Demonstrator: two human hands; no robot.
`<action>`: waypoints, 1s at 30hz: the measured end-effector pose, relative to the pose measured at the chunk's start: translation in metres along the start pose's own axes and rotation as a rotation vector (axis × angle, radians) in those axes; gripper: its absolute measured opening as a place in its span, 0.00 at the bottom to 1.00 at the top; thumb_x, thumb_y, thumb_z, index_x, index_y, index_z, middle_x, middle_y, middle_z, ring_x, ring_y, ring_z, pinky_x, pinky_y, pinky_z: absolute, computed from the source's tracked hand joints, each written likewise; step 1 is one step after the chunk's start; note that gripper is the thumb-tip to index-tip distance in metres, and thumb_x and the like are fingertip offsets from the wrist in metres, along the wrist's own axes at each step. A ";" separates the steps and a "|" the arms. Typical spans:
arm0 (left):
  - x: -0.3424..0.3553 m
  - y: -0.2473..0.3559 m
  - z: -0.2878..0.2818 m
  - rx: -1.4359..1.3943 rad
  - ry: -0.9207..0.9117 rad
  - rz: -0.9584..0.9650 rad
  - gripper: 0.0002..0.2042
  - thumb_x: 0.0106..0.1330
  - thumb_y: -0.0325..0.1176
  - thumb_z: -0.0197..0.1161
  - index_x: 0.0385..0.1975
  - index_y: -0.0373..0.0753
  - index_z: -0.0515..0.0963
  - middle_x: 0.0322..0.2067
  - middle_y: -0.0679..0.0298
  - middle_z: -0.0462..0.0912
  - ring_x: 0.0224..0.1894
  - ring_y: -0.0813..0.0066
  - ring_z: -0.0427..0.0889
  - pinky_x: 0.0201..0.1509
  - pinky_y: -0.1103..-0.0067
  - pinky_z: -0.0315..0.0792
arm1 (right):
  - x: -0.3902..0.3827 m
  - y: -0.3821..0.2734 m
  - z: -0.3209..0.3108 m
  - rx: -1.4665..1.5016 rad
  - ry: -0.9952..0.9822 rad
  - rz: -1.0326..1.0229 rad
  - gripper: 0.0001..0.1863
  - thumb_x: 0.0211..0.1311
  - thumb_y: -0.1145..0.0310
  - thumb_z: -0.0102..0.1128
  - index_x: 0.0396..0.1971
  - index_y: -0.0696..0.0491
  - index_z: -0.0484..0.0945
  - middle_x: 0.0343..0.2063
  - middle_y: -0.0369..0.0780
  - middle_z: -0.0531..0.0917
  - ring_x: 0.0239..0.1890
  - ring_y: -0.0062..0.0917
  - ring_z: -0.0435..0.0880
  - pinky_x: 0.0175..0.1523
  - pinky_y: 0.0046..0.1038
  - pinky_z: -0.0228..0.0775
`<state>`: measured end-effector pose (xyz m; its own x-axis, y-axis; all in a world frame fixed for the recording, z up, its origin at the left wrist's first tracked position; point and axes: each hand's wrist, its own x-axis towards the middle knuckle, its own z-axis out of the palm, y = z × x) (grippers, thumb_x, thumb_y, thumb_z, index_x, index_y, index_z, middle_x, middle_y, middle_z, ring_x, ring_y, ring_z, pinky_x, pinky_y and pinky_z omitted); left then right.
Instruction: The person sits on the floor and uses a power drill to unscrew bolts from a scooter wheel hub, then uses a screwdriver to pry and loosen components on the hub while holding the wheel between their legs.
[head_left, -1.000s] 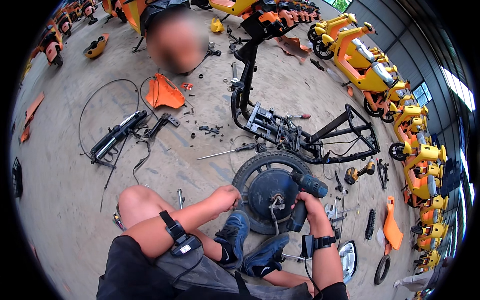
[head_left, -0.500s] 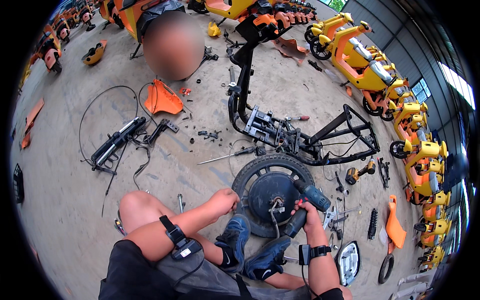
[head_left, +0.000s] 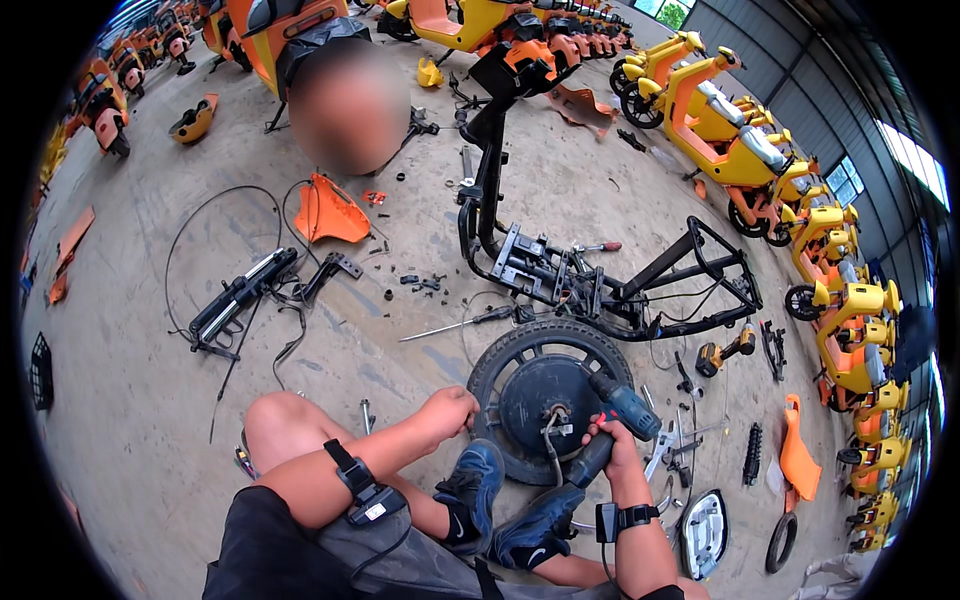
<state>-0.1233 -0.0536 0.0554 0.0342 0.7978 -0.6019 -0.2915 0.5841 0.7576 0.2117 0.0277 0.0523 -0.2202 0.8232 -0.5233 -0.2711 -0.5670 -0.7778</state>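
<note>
A black hub-motor wheel (head_left: 525, 385) with a treaded tyre lies flat on the floor before my feet, its axle and a cable at the hub facing up. My right hand (head_left: 620, 450) is wrapped round the grip of a blue-and-black cordless drill (head_left: 634, 412). The drill is over the wheel's right side, its nose toward the upper left, apart from the axle. My left hand (head_left: 452, 410) is closed, fingers curled, beside the tyre's left edge; whatever it may hold is hidden.
Behind the wheel lies a black scooter frame (head_left: 600, 285). A yellow drill (head_left: 725, 350), a shock absorber (head_left: 752, 455) and a headlight-like part (head_left: 703, 535) are on the right. A front fork (head_left: 240, 295) and an orange panel (head_left: 332, 210) lie left. Yellow scooters (head_left: 720, 125) line the right.
The whole view has shifted slightly, so things appear a little lower. Both hands keep nearly the same places, the right still gripping the drill and the left still closed.
</note>
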 end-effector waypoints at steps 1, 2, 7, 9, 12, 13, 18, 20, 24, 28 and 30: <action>0.000 0.000 0.000 -0.005 -0.002 0.001 0.06 0.66 0.30 0.51 0.33 0.36 0.74 0.22 0.66 0.73 0.19 0.80 0.68 0.20 0.82 0.61 | -0.001 0.000 -0.001 -0.007 -0.001 -0.002 0.13 0.55 0.69 0.56 0.39 0.60 0.75 0.25 0.40 0.79 0.28 0.33 0.81 0.38 0.32 0.76; 0.000 0.000 -0.001 -0.011 -0.001 0.003 0.06 0.66 0.31 0.51 0.33 0.36 0.74 0.22 0.66 0.73 0.19 0.80 0.68 0.20 0.82 0.60 | -0.004 -0.002 0.000 -0.015 -0.004 -0.003 0.14 0.55 0.69 0.56 0.39 0.60 0.75 0.25 0.40 0.78 0.28 0.33 0.81 0.38 0.32 0.76; 0.003 -0.004 -0.001 -0.005 -0.008 -0.003 0.06 0.66 0.30 0.51 0.34 0.36 0.73 0.22 0.66 0.73 0.19 0.80 0.68 0.20 0.81 0.61 | -0.018 -0.005 -0.001 -0.016 0.001 0.003 0.14 0.54 0.70 0.55 0.39 0.61 0.75 0.25 0.41 0.78 0.27 0.33 0.81 0.37 0.32 0.76; 0.002 0.000 -0.001 -0.003 -0.026 0.004 0.06 0.66 0.31 0.51 0.35 0.36 0.73 0.22 0.66 0.73 0.19 0.79 0.68 0.20 0.81 0.61 | -0.030 -0.007 -0.009 0.003 0.008 -0.015 0.14 0.54 0.70 0.55 0.39 0.61 0.75 0.25 0.41 0.78 0.27 0.33 0.81 0.37 0.32 0.76; 0.003 0.001 0.002 -0.015 -0.084 0.009 0.06 0.66 0.32 0.51 0.35 0.37 0.73 0.21 0.67 0.71 0.19 0.80 0.67 0.20 0.81 0.59 | -0.080 -0.028 -0.021 0.120 0.020 0.070 0.17 0.53 0.69 0.55 0.41 0.62 0.74 0.26 0.42 0.79 0.28 0.34 0.80 0.38 0.33 0.76; 0.004 0.000 -0.001 -0.020 -0.091 -0.001 0.06 0.67 0.33 0.51 0.34 0.37 0.72 0.20 0.69 0.69 0.18 0.80 0.64 0.20 0.81 0.57 | -0.099 -0.036 -0.021 0.194 0.015 0.114 0.18 0.53 0.68 0.55 0.41 0.63 0.74 0.26 0.42 0.79 0.29 0.34 0.80 0.38 0.33 0.75; 0.011 0.000 -0.010 -0.026 -0.178 -0.159 0.09 0.69 0.37 0.53 0.33 0.38 0.71 0.16 0.74 0.58 0.16 0.83 0.55 0.18 0.81 0.49 | -0.190 -0.064 -0.033 0.331 0.057 0.037 0.19 0.49 0.68 0.57 0.42 0.61 0.74 0.27 0.42 0.79 0.28 0.36 0.79 0.39 0.35 0.74; 0.018 0.006 0.001 0.031 -0.146 -0.140 0.10 0.70 0.39 0.56 0.33 0.39 0.72 0.15 0.75 0.59 0.15 0.84 0.56 0.17 0.82 0.48 | -0.223 -0.074 -0.036 0.335 0.113 -0.071 0.19 0.46 0.68 0.58 0.40 0.60 0.74 0.26 0.42 0.78 0.26 0.35 0.78 0.38 0.35 0.72; 0.042 0.047 0.056 0.402 -0.123 0.162 0.10 0.64 0.37 0.64 0.36 0.37 0.78 0.16 0.73 0.66 0.16 0.85 0.60 0.19 0.82 0.52 | -0.261 -0.083 -0.052 0.499 0.187 -0.284 0.20 0.46 0.70 0.57 0.43 0.59 0.72 0.26 0.42 0.77 0.28 0.37 0.79 0.39 0.37 0.74; 0.103 0.072 0.109 0.898 -0.075 0.477 0.16 0.59 0.36 0.69 0.44 0.36 0.80 0.20 0.70 0.74 0.19 0.83 0.67 0.23 0.81 0.62 | -0.268 -0.103 -0.041 0.638 0.252 -0.318 0.19 0.46 0.69 0.56 0.41 0.56 0.71 0.27 0.38 0.77 0.30 0.31 0.78 0.43 0.38 0.72; 0.151 0.054 0.110 0.989 0.023 0.523 0.18 0.57 0.39 0.70 0.46 0.39 0.80 0.23 0.65 0.79 0.23 0.76 0.75 0.30 0.77 0.69 | -0.264 -0.101 -0.046 0.712 0.189 -0.298 0.19 0.46 0.68 0.57 0.41 0.55 0.72 0.28 0.38 0.77 0.32 0.31 0.78 0.44 0.38 0.72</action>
<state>-0.0284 0.1153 0.0332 0.1095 0.9830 -0.1474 0.6240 0.0475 0.7800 0.3408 -0.1313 0.2532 0.1012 0.8982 -0.4278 -0.8417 -0.1519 -0.5181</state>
